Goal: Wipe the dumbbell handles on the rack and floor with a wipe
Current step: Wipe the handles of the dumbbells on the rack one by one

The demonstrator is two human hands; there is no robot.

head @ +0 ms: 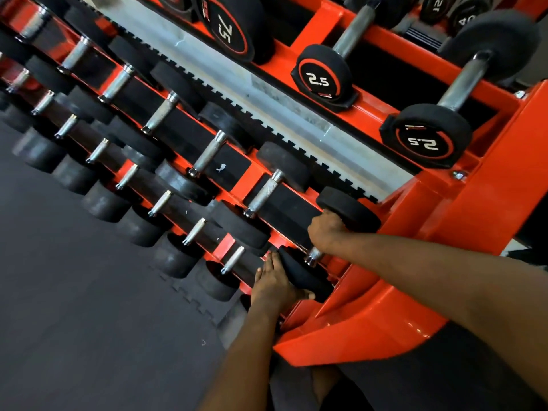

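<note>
Gripping the knurled steel handle (313, 256) of the black rubber-headed dumbbell (350, 212), probably heavy and rigid, the right hand (324, 232) is curling tightly; the left hand (274, 284) is pressing flat against its head.

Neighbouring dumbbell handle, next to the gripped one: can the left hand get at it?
Probably yes: the handle lies bare, and the left hand only lies against the end dumbbell's near head, right beside it.
</note>
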